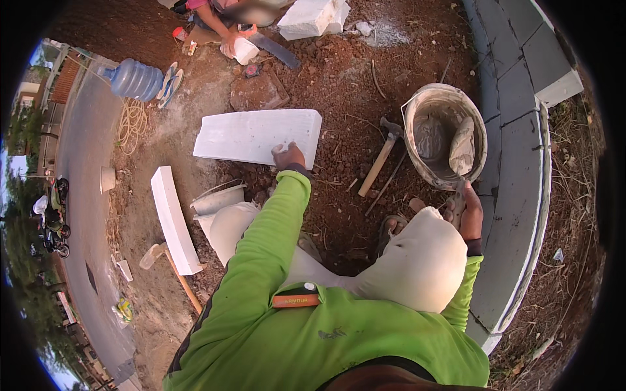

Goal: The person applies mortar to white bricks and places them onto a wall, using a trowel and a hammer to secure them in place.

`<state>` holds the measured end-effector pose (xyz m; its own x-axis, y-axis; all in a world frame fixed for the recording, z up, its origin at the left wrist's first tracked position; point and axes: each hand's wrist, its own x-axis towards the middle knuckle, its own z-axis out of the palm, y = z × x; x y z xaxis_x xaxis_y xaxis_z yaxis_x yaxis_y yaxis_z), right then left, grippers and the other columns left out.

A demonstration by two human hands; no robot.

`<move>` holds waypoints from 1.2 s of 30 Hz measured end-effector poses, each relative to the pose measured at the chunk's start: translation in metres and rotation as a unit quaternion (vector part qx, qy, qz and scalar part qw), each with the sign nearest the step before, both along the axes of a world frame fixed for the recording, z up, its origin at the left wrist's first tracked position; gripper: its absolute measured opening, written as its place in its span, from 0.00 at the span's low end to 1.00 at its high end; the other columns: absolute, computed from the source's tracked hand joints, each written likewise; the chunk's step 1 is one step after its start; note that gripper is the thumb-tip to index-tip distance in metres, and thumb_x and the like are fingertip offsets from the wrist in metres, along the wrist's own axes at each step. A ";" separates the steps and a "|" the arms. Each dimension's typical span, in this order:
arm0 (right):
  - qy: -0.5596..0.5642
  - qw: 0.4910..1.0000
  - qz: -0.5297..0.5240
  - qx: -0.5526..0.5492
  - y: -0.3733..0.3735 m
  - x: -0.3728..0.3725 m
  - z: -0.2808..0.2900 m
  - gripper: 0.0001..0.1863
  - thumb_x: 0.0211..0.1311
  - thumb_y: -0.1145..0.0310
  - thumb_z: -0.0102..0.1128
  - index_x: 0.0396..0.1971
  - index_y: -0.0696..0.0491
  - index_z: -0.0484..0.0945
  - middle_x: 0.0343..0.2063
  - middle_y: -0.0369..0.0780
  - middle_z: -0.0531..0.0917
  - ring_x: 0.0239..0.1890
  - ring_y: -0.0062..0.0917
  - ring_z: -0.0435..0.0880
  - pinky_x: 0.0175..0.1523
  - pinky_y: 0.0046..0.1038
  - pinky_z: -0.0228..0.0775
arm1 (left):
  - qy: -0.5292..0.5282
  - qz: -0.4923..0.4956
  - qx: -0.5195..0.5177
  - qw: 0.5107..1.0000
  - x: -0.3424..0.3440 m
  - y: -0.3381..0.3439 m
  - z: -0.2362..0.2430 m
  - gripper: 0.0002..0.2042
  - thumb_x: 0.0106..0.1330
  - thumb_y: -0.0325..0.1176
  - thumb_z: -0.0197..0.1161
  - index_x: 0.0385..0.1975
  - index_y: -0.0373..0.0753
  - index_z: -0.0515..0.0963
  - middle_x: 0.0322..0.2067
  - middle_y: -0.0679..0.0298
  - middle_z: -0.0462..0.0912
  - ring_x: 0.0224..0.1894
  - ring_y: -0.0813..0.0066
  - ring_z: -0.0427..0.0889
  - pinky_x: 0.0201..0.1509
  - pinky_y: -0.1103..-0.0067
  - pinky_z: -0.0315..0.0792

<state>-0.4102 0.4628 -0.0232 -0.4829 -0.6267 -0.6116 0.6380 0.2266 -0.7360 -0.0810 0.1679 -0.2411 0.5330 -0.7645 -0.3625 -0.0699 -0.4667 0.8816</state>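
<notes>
A long white aerated concrete block lies on the reddish soil in front of me. My left hand is closed over its near edge, toward the right end, with the fingers curled on its top. Over on the right, my right hand grips the handle of a trowel. The trowel's mortar-coated blade rests inside a round bucket. Wet grey mortar sits at the bottom of that bucket. My right fingers are partly hidden beside my knee.
A low grey block wall curves along the right. Beside the bucket lies a hammer. Another white block, a smaller bucket and a mallet are at left. Beyond, a person's hand holds a block piece near a handsaw.
</notes>
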 end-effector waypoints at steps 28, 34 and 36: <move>0.019 0.997 0.004 -0.077 0.021 -0.008 0.014 0.16 0.77 0.51 0.53 0.44 0.50 0.75 0.21 0.35 0.74 0.14 0.18 0.69 0.18 0.20 0.60 | 0.421 0.024 0.060 0.905 0.055 -0.033 0.171 0.27 0.61 0.51 0.67 0.57 0.43 0.76 0.53 0.60 0.84 0.52 0.56 0.85 0.59 0.56 0.78; 0.042 0.994 0.011 -0.096 0.006 -0.016 0.023 0.19 0.76 0.49 0.55 0.45 0.50 0.75 0.21 0.35 0.73 0.14 0.19 0.69 0.18 0.20 0.60 | 0.685 0.059 0.181 0.703 0.066 -0.001 0.359 0.28 0.67 0.44 0.63 0.60 0.30 0.74 0.54 0.45 0.77 0.57 0.48 0.81 0.60 0.58 0.83; 0.056 0.994 0.009 -0.094 0.002 -0.020 0.027 0.19 0.76 0.49 0.55 0.45 0.51 0.76 0.21 0.36 0.73 0.14 0.19 0.69 0.18 0.20 0.60 | 0.727 0.091 0.170 0.659 0.077 0.013 0.387 0.31 0.61 0.41 0.69 0.59 0.26 0.72 0.54 0.42 0.72 0.55 0.48 0.82 0.58 0.61 0.85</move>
<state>-0.4301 0.4647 0.0038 -0.5285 -0.7344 -0.4260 0.5472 0.0890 -0.8323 -0.0038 0.1814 0.1460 -0.4948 -0.4778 -0.7259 0.8176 -0.5389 -0.2026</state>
